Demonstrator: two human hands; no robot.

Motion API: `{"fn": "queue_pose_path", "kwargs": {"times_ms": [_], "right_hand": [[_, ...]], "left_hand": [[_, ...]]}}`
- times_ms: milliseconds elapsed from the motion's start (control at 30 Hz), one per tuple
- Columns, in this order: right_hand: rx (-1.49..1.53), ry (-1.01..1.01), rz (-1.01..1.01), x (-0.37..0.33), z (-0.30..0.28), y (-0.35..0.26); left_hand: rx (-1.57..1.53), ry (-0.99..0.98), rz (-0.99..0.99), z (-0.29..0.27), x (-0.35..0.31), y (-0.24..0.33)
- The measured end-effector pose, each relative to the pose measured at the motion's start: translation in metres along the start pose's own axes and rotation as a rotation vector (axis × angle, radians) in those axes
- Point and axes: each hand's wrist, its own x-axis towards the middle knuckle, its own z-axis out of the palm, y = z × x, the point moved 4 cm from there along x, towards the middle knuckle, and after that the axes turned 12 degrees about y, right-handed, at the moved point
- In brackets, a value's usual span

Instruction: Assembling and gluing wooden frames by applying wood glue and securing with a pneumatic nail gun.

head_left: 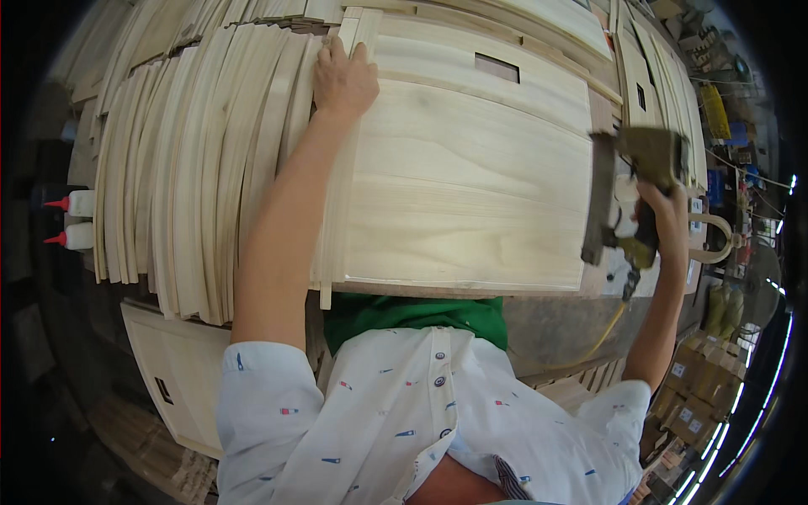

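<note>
A pale wooden panel (463, 194) with a rectangular slot near its far edge lies flat in front of me. Along its left side runs a narrow wood strip (337, 202), whose near end sticks out past the panel. My left hand (347, 80) presses on the far end of that strip, fingers spread and pointing away from me. On the right, my right hand (665, 210) grips the handle of a dark nail gun (644, 156), held up over the panel's right edge. A yellow air hose (613, 326) hangs from the gun's lower end.
Several thin wooden boards (194, 168) stand packed in rows at the left. Two white glue bottles (80, 236) with red tips sit beyond them. More panels (652, 76) lie at the far right. Another slotted panel (181, 379) leans low at left; cardboard boxes (699, 387) are stacked at right.
</note>
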Motion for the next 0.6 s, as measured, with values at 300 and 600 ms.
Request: {"fn": "queue_pose_path", "kwargs": {"times_ms": [300,600], "right_hand": [[-0.065,-0.327,-0.541,0.085,0.188,-0.179],[0.027,-0.455,-0.400,0.107,0.265,-0.226]], "left_hand": [[-0.049,0.073,0.001,-0.005,0.001,0.004],[-0.093,0.134,-0.015,-0.011,-0.002,0.007]]}}
